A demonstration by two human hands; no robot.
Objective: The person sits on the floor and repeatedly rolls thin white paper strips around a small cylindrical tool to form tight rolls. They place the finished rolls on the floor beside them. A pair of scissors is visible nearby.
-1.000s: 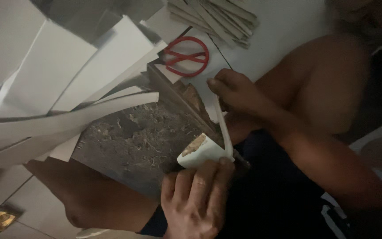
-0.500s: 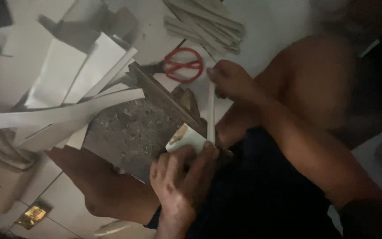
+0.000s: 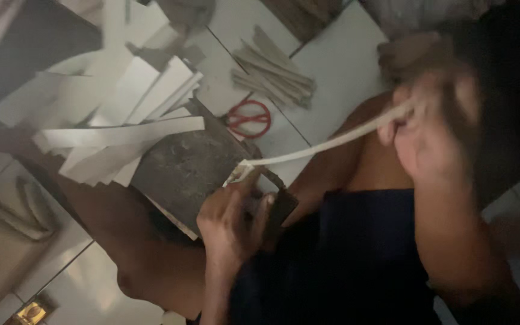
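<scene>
My left hand [image 3: 231, 219] grips a small roll of pale paper [image 3: 240, 173] against the near corner of a dark stone slab [image 3: 182, 168]. From the roll a long pale strip [image 3: 326, 143] runs up and to the right. My right hand [image 3: 428, 129], blurred and raised near the camera, pinches the strip's far end. Both hands work over my lap, above dark blue shorts [image 3: 356, 259]. What lies under my left palm is hidden.
Red-handled scissors [image 3: 249, 118] lie on the white tiled floor [image 3: 338, 66] beyond the slab. A bundle of grey-brown strips [image 3: 275, 72] sits behind them. Several white paper strips [image 3: 121, 129] are piled at the left. My bare legs flank the slab.
My right hand has pulled the strip's end up and far to the right, stretching it out from the roll. The camera has tilted, so the floor shifted in view.
</scene>
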